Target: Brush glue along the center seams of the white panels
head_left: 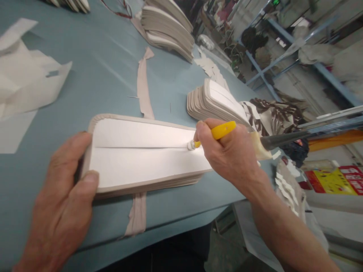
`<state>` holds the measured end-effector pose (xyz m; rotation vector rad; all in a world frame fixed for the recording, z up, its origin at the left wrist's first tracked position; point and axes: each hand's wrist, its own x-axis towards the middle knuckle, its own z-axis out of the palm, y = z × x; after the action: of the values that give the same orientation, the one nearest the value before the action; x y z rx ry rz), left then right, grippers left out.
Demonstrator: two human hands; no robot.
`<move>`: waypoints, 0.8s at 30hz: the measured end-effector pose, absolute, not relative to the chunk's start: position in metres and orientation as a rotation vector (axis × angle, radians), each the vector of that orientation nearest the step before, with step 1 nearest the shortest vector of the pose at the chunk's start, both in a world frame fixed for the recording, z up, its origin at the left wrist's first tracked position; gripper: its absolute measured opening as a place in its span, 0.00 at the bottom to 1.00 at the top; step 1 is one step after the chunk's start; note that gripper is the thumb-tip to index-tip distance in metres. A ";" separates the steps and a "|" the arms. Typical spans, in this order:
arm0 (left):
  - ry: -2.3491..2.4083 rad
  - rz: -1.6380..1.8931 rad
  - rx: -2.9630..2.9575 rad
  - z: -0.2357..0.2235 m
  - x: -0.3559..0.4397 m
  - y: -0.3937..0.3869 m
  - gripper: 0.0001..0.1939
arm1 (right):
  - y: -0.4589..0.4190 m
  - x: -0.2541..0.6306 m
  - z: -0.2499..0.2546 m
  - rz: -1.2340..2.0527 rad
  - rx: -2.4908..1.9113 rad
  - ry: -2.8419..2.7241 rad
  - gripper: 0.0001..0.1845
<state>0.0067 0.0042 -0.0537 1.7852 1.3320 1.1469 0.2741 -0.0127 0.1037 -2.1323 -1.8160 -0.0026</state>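
Observation:
A stack of long, rounded white panels with beige fabric edges (141, 162) lies in front of me, and a straight seam line runs along the top one. My left hand (62, 192) is closed around the stack's left end, thumb on the top edge. My right hand (229, 147) grips a brush with a yellow handle (224, 130). The brush's pale tip touches the top panel's white face beside the seam line, towards the right end. That right end is partly hidden by my right hand. Beneath the stack runs a pinkish cloth strip (144, 87).
Another panel stack (215, 100) stands just beyond my right hand, and a taller one (167, 28) is farther back. Crumpled white sheets (31, 79) lie at the left on the blue-green table (110, 79). A dark pole (286, 139) and cloth scraps (289, 189) are at the right.

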 end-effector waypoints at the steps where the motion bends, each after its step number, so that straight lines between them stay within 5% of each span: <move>1: 1.320 1.137 1.800 -0.049 0.008 0.003 0.32 | -0.009 0.268 0.104 0.007 -2.110 -1.822 0.23; 24: 1.179 1.196 1.785 -0.045 0.014 -0.002 0.28 | 0.030 0.143 0.094 0.566 -1.544 -1.724 0.26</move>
<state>0.0142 -0.0018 -0.0450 1.7854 1.1795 1.1960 0.1430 0.0300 0.0942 -1.5444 -1.7236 0.5656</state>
